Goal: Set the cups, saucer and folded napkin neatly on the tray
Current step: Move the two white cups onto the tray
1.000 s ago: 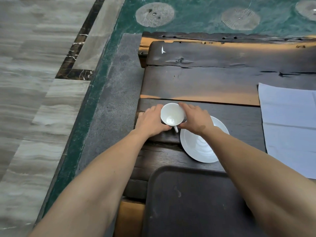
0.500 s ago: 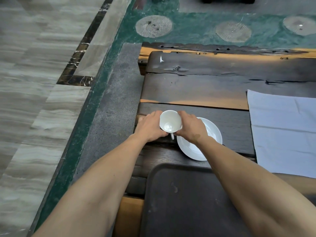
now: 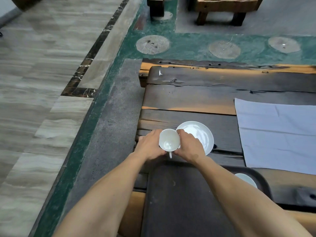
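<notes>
A white cup (image 3: 169, 140) with its handle pointing toward me is held between both hands, just beyond the far edge of the dark tray (image 3: 179, 202). My left hand (image 3: 149, 145) grips its left side and my right hand (image 3: 189, 147) grips its right side. The white saucer (image 3: 201, 134) lies on the dark wooden table behind my right hand, partly hidden by it. A second white cup (image 3: 246, 180) sits in the tray's far right corner, half hidden by my right forearm. The pale napkin (image 3: 277, 134) lies spread flat at the right.
The dark wooden table (image 3: 196, 98) ends at its left edge right beside my left hand, with grey stone and green floor below. Wooden stools (image 3: 220, 9) stand at the far side.
The cup and both hands have come nearer to the tray's far edge and off the saucer. The view has tilted up, showing the stools and a second cup in the tray.
</notes>
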### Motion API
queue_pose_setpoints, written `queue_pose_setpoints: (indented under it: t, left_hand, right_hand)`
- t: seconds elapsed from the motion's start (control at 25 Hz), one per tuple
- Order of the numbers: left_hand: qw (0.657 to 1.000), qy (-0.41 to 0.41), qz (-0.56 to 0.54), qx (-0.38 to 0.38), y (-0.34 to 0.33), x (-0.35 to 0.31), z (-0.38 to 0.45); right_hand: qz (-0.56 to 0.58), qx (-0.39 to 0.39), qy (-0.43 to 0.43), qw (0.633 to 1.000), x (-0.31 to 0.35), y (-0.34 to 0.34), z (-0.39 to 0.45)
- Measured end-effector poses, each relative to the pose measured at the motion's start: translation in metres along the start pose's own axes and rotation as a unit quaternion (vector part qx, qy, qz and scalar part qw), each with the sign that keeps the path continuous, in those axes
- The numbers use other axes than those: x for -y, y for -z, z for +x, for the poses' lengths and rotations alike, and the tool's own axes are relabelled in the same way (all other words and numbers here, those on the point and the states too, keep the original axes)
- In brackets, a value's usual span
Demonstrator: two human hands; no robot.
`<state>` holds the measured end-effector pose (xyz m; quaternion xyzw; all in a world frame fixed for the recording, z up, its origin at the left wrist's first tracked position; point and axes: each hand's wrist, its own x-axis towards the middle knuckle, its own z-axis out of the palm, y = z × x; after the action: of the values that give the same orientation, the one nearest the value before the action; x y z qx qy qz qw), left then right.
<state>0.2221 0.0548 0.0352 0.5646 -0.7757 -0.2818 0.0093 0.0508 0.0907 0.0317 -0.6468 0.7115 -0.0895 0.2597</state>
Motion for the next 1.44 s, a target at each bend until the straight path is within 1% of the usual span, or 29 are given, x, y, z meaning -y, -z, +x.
queue_pose_setpoints:
  t: [0.32,0.52,0.68,1.08,1.44]
  left_hand:
    - [0.999,-0.001,-0.007,0.038,-0.033,-0.008,-0.057]
    - [0.999,0.001,-0.015,0.05,-0.056,-0.01,-0.083]
    - [0.998,-0.001,0.002,0.067,-0.073,-0.016,-0.1]
    - [0.998,-0.001,-0.003,0.067,-0.096,-0.029,-0.116]
    - [0.998,0.004,-0.006,0.058,-0.103,-0.03,-0.117]
  right_hand:
    - [0.019,0.019,-0.024,0.999,-0.013,-0.023,-0.068]
    - [0.047,0.029,-0.057,0.997,-0.021,-0.035,-0.1]
    - [0.041,0.04,-0.074,0.996,-0.028,-0.042,-0.124]
    - [0.049,0.033,-0.103,0.993,-0.042,-0.048,-0.153]
    - [0.04,0.028,-0.113,0.992,-0.047,-0.054,-0.154]
